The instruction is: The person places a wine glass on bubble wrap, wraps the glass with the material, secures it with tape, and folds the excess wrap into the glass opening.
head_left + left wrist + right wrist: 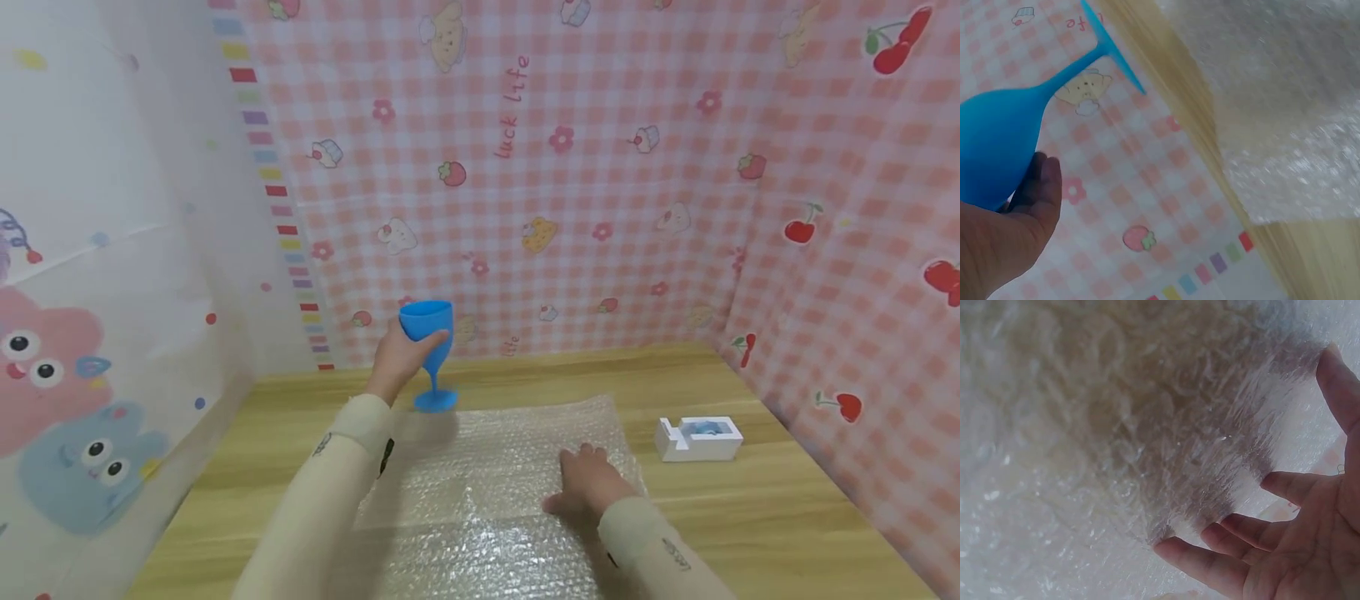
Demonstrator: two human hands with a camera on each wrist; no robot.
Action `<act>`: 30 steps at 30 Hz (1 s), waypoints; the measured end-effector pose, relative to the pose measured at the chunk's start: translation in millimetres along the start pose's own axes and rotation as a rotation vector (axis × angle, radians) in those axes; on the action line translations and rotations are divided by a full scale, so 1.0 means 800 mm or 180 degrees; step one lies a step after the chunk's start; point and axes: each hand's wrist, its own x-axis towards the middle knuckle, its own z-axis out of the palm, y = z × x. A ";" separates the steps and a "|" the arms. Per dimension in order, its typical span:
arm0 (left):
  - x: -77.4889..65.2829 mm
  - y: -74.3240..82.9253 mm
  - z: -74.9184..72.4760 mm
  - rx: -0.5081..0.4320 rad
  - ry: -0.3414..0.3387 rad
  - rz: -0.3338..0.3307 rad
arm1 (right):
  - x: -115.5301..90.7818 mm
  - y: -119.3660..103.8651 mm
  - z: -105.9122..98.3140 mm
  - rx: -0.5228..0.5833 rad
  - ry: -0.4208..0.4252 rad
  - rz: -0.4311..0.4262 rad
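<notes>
Bubble wrap (487, 467) is lying flat on the wooden table (757, 517). On the wrap's right part, the right hand (588, 483) is resting its fingertips, the fingers spreading apart. Just right of the wrap, a white tape dispenser (699, 442) is sitting. By the wrap's far left corner, the left hand (401, 362) is clamping round the bowl of a blue goblet (438, 356), which is pointing foot down, nearly upright. Behind the wrap, pink checked cloth (570, 192) is hanging.
</notes>
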 end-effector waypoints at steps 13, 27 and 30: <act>-0.030 -0.033 -0.033 0.0168 -0.0757 -0.0453 | -0.004 -0.003 -0.001 -0.0039 0.0007 -0.0027; -0.079 -0.101 -0.069 -0.0041 -0.0983 -0.0967 | -0.007 -0.006 0.001 -0.0069 0.0087 -0.0204; -0.091 -0.112 -0.074 -0.0058 -0.0993 -0.0996 | -0.006 -0.008 -0.002 -0.0081 0.0067 -0.0205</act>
